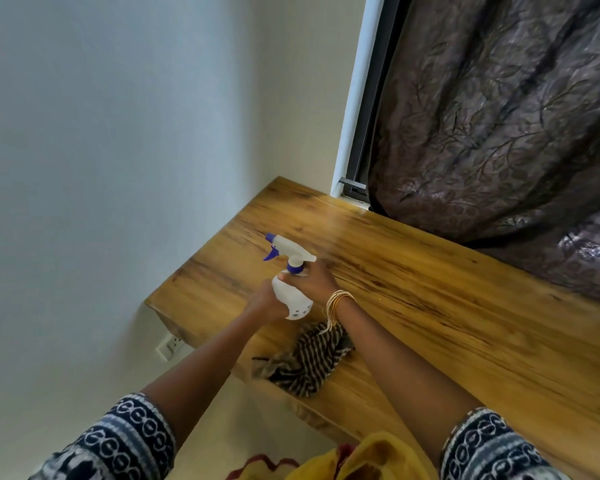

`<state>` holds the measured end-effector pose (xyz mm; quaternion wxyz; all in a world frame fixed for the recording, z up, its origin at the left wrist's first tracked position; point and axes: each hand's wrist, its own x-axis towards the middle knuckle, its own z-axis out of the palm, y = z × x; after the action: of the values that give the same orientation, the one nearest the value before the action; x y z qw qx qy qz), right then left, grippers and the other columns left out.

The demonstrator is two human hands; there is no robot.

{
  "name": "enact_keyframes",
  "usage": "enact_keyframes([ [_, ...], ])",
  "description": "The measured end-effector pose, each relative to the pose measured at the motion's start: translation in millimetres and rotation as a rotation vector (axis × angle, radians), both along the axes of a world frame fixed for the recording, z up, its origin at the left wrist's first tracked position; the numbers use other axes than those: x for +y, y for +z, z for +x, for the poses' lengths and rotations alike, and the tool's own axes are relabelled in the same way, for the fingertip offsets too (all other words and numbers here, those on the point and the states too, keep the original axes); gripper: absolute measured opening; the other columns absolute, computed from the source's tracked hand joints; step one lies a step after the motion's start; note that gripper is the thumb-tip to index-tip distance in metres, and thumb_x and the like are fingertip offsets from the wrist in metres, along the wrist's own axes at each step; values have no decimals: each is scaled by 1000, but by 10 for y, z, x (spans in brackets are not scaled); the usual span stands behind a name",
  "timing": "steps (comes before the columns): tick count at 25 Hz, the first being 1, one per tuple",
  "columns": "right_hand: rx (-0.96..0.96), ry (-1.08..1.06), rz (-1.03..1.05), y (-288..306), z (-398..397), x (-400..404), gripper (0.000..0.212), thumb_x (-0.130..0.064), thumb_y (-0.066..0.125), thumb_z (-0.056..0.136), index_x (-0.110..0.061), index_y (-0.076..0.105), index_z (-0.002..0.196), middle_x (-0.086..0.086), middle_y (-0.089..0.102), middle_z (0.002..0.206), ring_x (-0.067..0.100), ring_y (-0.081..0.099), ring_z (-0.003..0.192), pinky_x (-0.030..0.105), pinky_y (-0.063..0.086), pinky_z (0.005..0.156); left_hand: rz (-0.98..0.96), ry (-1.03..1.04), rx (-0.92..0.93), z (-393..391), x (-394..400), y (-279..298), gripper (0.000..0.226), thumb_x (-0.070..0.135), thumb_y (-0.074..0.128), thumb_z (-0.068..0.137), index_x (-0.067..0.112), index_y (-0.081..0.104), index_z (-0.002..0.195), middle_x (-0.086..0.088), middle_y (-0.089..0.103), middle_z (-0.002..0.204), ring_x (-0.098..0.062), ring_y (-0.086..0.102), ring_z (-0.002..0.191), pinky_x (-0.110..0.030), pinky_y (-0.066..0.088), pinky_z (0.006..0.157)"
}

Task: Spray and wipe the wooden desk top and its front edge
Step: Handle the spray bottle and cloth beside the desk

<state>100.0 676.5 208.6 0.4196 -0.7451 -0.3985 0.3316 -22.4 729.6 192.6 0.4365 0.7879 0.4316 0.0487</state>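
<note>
A white spray bottle (291,295) with a purple nozzle and trigger is held above the wooden desk top (413,289), its nozzle pointing toward the far left corner. My left hand (264,304) holds the bottle's body from the left side. My right hand (317,282) grips its neck just under the purple collar; thin bangles ring that wrist. A black-and-white striped cloth (309,358) lies crumpled on the desk close to the front edge (312,414), below my right forearm.
The desk fills the corner between a pale wall (118,150) on the left and a window frame (355,133) at the back. A dark patterned curtain (499,116) hangs onto the desk's far right. A wall socket (170,346) sits under the desk's left end.
</note>
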Motion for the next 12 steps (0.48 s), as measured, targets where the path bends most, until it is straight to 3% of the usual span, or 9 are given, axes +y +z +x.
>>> enact_keyframes([
  [3, 7, -132, 83, 61, 81, -117, 32, -22, 79, 82, -11, 68, 109, 2, 70, 104, 15, 64, 97, 31, 49, 84, -78, -3, 8, 86, -7, 63, 61, 11, 77, 73, 12, 48, 128, -2, 57, 118, -21, 56, 112, -37, 50, 84],
  [6, 88, -369, 135, 159, 300, -435, 15, -22, 78, 83, -14, 67, 90, 2, 69, 93, 16, 63, 88, 31, 49, 81, -76, -45, 50, 355, -163, 150, 77, 13, 76, 74, 12, 36, 140, -10, 50, 135, -26, 50, 122, -36, 47, 92],
  [12, 85, -597, 192, 473, 727, -1579, 19, -27, 73, 87, -16, 68, 102, -8, 64, 91, 8, 58, 84, 28, 46, 82, 63, -311, -15, 1025, -1044, 361, 83, 20, 82, 71, 16, 37, 141, -6, 51, 137, -25, 49, 124, -34, 44, 94],
])
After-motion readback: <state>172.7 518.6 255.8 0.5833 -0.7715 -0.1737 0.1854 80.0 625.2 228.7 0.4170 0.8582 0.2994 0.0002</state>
